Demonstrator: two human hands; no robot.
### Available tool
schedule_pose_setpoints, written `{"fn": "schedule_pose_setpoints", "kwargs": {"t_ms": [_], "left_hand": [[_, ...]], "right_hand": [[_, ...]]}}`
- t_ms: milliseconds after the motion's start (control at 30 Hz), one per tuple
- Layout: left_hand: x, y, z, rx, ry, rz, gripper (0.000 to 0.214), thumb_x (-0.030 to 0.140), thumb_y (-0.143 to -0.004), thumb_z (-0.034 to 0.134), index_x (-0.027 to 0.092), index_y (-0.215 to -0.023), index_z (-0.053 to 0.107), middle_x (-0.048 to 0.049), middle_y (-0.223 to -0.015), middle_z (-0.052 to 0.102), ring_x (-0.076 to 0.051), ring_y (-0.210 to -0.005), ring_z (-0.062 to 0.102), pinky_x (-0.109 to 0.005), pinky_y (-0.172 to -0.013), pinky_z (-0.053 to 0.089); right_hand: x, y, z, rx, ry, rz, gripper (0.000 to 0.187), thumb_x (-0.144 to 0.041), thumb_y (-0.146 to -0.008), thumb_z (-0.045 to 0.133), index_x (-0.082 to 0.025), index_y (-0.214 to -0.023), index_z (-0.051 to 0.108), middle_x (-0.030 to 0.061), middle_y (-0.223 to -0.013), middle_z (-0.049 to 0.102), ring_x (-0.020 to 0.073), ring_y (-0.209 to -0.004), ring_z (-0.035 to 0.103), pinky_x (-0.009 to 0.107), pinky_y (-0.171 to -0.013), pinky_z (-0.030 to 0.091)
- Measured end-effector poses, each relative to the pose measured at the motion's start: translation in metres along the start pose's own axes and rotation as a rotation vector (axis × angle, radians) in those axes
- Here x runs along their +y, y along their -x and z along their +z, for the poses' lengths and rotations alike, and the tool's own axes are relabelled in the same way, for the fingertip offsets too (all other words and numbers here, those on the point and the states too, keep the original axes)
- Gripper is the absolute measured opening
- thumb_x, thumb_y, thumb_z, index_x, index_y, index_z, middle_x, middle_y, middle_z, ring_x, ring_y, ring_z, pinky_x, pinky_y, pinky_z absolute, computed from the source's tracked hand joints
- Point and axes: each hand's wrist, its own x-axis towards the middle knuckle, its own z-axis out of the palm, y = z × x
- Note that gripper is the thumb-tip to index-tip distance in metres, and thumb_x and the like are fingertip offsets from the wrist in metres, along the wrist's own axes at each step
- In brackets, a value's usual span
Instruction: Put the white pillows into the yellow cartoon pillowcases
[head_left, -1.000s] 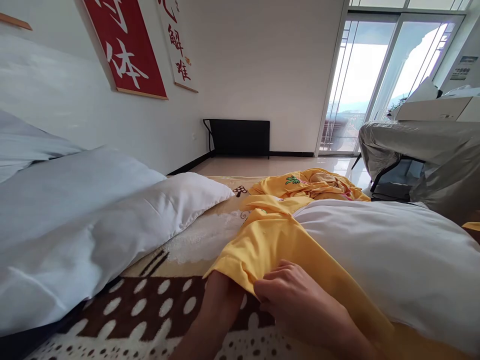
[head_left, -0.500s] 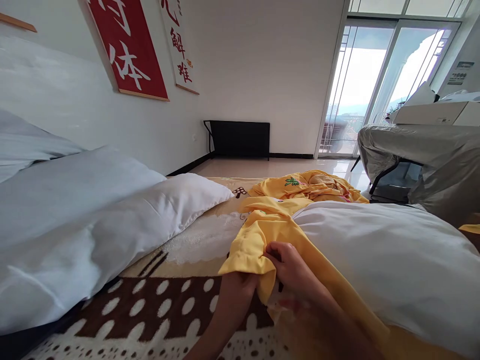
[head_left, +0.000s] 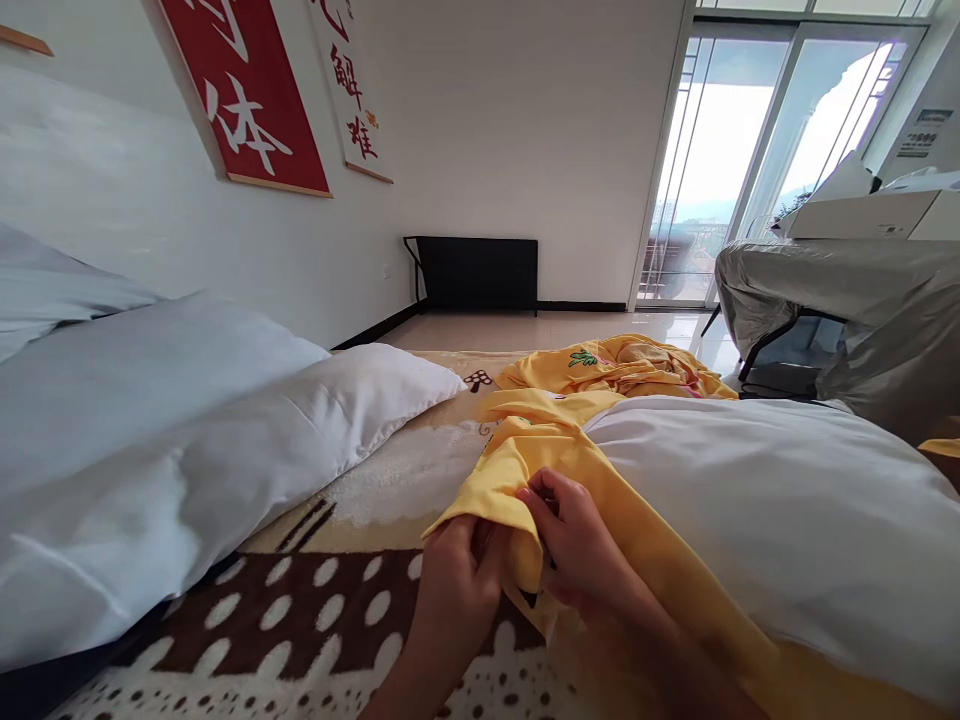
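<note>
1. Yellow cloth (head_left: 570, 450) lies on the patterned blanket (head_left: 405, 475), running alongside the white quilt (head_left: 780, 520), toward the near right.
2. Right hand (head_left: 581, 535): fingers clamped together on a fold near the cloth's loose edge. Left hand (head_left: 457, 570): fingers reach under that edge; the tips are covered, so I cannot tell whether they grip.
3. Progress, my reading: handling of this edge is under way, both hands at one spot. The edge hangs loose and creased, so straightening it looks unfinished.
4. Most of the quilt's visible top is bare, with cloth only along its near-left side. Whether any cloth runs beneath is hidden.
5. Farther off, a yellow heap (head_left: 622, 365) sits crumpled beyond the quilt, a green motif showing. It looks unspread; whether it joins the cloth in hand, I cannot be sure.
6. In the way: the quilt's bulk crowds the right side. The white pillow (head_left: 315, 420) takes up the left, apart from the hands.
7. Room beyond: black panel (head_left: 480, 275) near the wall, red scroll (head_left: 255, 110) hanging, box (head_left: 862, 215) on sheeted furniture (head_left: 862, 280). None obstructs the hands.
</note>
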Motion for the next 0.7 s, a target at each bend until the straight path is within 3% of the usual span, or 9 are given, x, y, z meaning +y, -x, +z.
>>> {"fn": "schedule_pose_setpoints", "kwargs": {"t_ms": [67, 167, 333, 500, 533, 700], "left_hand": [[0.005, 0.004, 0.0, 0.044, 0.102, -0.005, 0.031, 0.042, -0.079, 0.054, 0.015, -0.091, 0.063, -0.0099, -0.089, 0.068, -0.021, -0.079, 0.062, -0.028, -0.074, 0.05], [0.017, 0.011, -0.001, 0.014, 0.18, -0.038, 0.025, 0.04, -0.079, 0.056, 0.017, -0.086, 0.061, -0.0057, -0.08, 0.065, -0.019, -0.073, 0.059, -0.025, -0.069, 0.049], [0.024, 0.005, -0.014, -0.275, 0.229, -0.171, 0.021, 0.039, -0.071, 0.066, 0.018, -0.072, 0.064, -0.0021, -0.067, 0.059, -0.019, -0.067, 0.054, -0.025, -0.064, 0.046], [0.002, -0.016, -0.018, -0.606, 0.543, -0.42, 0.031, 0.049, -0.067, 0.067, 0.018, -0.062, 0.066, -0.0031, -0.058, 0.056, -0.016, -0.055, 0.049, -0.029, -0.058, 0.044], [-0.004, -0.019, -0.016, -0.624, 0.62, -0.464, 0.034, 0.052, -0.066, 0.066, 0.018, -0.059, 0.065, -0.0031, -0.055, 0.055, -0.015, -0.051, 0.047, -0.029, -0.054, 0.042], [-0.025, -0.021, -0.009, -0.314, 0.592, -0.601, 0.026, 0.036, -0.048, 0.078, 0.019, -0.053, 0.06, -0.0009, -0.052, 0.055, -0.014, -0.049, 0.05, -0.028, -0.05, 0.044]], "right_hand": [[0.001, 0.0, 0.001, -0.015, -0.003, -0.009, 0.028, -0.041, -0.086, 0.044, -0.02, -0.069, 0.044, -0.003, -0.067, 0.05, 0.0111, -0.062, 0.041, 0.024, -0.059, 0.035], [0.003, 0.0, 0.001, 0.012, -0.03, 0.007, 0.03, -0.043, -0.087, 0.042, -0.019, -0.069, 0.042, -0.0029, -0.067, 0.048, 0.0112, -0.063, 0.041, 0.024, -0.059, 0.035], [-0.002, 0.005, -0.002, 0.069, -0.18, 0.046, 0.03, -0.044, -0.089, 0.042, -0.02, -0.071, 0.04, -0.0044, -0.067, 0.043, 0.0099, -0.062, 0.037, 0.021, -0.056, 0.035], [-0.008, 0.007, -0.003, 0.042, -0.12, 0.021, 0.029, -0.042, -0.09, 0.042, -0.02, -0.07, 0.041, -0.0039, -0.066, 0.045, 0.0105, -0.062, 0.04, 0.022, -0.057, 0.035], [-0.008, 0.006, -0.003, 0.029, -0.111, 0.021, 0.029, -0.041, -0.09, 0.042, -0.02, -0.07, 0.041, -0.0038, -0.066, 0.046, 0.0105, -0.062, 0.04, 0.022, -0.057, 0.035], [-0.007, 0.005, -0.001, -0.022, -0.018, -0.018, 0.028, -0.037, -0.09, 0.043, -0.021, -0.068, 0.037, -0.0049, -0.064, 0.043, 0.0099, -0.061, 0.038, 0.022, -0.058, 0.032]]}}
